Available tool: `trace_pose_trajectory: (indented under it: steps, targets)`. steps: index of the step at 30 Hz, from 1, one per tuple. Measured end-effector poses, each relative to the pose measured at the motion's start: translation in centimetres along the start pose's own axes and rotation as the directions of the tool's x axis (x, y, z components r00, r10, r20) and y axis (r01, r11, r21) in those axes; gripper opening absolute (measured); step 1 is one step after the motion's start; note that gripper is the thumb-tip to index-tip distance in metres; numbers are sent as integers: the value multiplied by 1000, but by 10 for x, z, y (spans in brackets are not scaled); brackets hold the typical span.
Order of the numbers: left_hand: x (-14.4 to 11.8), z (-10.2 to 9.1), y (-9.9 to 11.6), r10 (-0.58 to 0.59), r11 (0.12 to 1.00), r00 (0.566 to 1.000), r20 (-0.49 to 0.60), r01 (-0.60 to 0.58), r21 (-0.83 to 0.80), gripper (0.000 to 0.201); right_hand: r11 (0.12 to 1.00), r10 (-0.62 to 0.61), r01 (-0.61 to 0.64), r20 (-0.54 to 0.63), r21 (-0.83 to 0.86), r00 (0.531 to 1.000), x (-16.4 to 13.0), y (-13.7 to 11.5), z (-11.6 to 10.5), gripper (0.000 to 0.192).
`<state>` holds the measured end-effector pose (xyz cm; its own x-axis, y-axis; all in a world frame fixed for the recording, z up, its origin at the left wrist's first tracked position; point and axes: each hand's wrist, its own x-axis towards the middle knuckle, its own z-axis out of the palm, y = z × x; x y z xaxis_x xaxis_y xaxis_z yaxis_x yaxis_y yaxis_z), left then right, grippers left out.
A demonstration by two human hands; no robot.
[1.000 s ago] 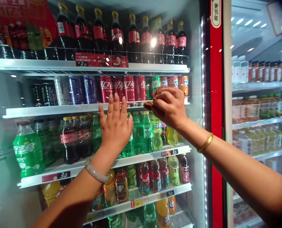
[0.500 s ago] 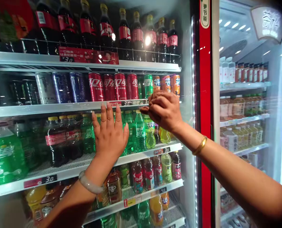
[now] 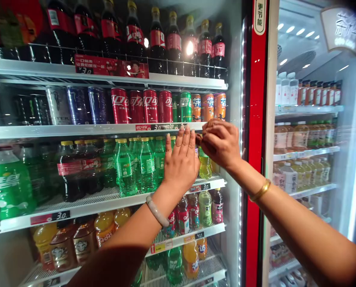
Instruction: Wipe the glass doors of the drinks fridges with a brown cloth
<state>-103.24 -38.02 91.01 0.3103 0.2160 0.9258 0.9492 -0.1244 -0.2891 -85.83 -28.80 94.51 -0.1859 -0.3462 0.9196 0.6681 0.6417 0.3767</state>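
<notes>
My left hand (image 3: 181, 161) lies flat against the glass front of a lit drinks cooler, fingers stretched upward, a pale bangle (image 3: 157, 211) round its wrist. Just right of it my right hand (image 3: 224, 144) is closed, knuckles toward the glass. Dark brown shapes show at its fingertips; whether they are a held cloth or the fingers' reflection I cannot make out. A gold bracelet (image 3: 261, 190) circles that wrist. Behind the glass, green soda bottles (image 3: 124, 167) stand left of my left hand. Orange cans (image 3: 208, 107) stand above my right hand.
Cola bottles (image 3: 135, 36) line the top shelf, with red cans (image 3: 150, 105) below. A price strip (image 3: 163, 127) runs along the shelf edge near my hands. A red upright frame (image 3: 256, 119) borders the cooler; another cooler with bottled drinks (image 3: 300, 135) stands at right.
My left hand has slid right and slightly up across the glass, uncovering green bottles. My right hand, still closed, has moved a little right and slightly down. The view has shifted slightly.
</notes>
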Motion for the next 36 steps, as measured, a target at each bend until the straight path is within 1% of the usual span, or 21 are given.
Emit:
trace_pose_trajectory:
  steps: [2, 4, 6, 8, 9, 10, 11, 13, 15, 17, 19, 20, 22, 23, 25, 27, 29, 31, 32, 34, 36]
  targets:
    - [-2, 8, 9, -6, 1000, 1000, 12, 6, 1, 85, 994, -97, 95, 57, 47, 994, -30, 12, -16, 19]
    - [-6, 15, 13, -3, 1000, 1000, 22, 2, 9, 86, 990, -132, 126, 100, 65, 986, -50, 37, -30, 17]
    - [-10, 21, 13, 2, 1000, 1000, 28, -2, 18, 88, 1000, -2, 1, 94, 11, 996, -53, 60, -35, 11]
    - [-11, 24, 13, 0, 1000, 1000, 28, 0, 21, 88, 977, 200, -198, 22, -81, 979, -41, 67, -31, 13]
    - [-12, 24, 12, -2, 1000, 1000, 28, 1, 22, 88, 955, 274, -274, -20, -114, 962, -34, 62, -26, 15]
    - [-12, 24, 12, 1, 1000, 1000, 28, -2, 24, 88, 944, 304, -307, -44, -122, 952, -30, 52, -22, 15]
    - [-12, 24, 12, 5, 1000, 1000, 28, -6, 29, 87, 948, 294, -298, -51, -111, 954, -29, 40, -18, 14]
    - [-16, 23, 12, 5, 999, 1000, 27, -6, 49, 85, 987, 159, -158, 23, -13, 987, -41, 12, -17, 11]
    - [-22, 22, 14, -2, 998, 999, 32, 0, 68, 83, 997, 8, -10, 37, 73, 999, -69, -5, -25, 22]
    - [-30, 21, 16, -9, 997, 999, 44, 6, 76, 83, 992, -82, 77, 40, 96, 996, -100, -5, -38, 33]
    - [-36, 22, 19, -14, 997, 998, 56, 10, 76, 84, 990, -110, 103, 65, 95, 992, -117, 8, -45, 34]
    - [-39, 22, 20, -19, 997, 998, 59, 14, 76, 85, 992, -98, 92, 78, 85, 992, -116, 14, -45, 31]
    - [-40, 22, 22, -31, 996, 998, 63, 26, 80, 84, 999, 38, -39, 55, 24, 998, -100, 17, -36, 20]
    - [-40, 22, 23, -37, 996, 997, 66, 32, 85, 83, 989, 144, -144, 16, -14, 989, -88, 12, -29, 15]
    - [-41, 21, 24, -42, 995, 996, 75, 35, 97, 80, 940, 333, -338, -81, -57, 940, -66, -9, -14, 12]
    - [-44, 19, 24, -37, 994, 995, 88, 27, 106, 77, 943, 326, -330, -82, -37, 942, -61, -35, -8, 13]
    - [-52, 17, 23, -26, 993, 995, 98, 14, 115, 75, 980, 201, -200, -40, 20, 979, -76, -51, -12, 19]
    - [-61, 15, 23, -15, 993, 995, 95, 3, 120, 73, 994, 72, -70, -16, 89, 997, -103, -50, -24, 28]
    - [-66, 14, 23, -10, 993, 996, 92, -1, 117, 72, 993, 48, -46, -7, 109, 999, -114, -44, -29, 30]
    - [-72, 13, 24, -11, 996, 996, 86, 3, 92, 70, 990, 77, -80, 34, 116, 996, -123, -30, -33, 27]
    - [-74, 11, 26, -36, 998, 995, 90, 31, 51, 70, 970, 217, -217, 5, 113, 976, -108, -24, -26, 17]
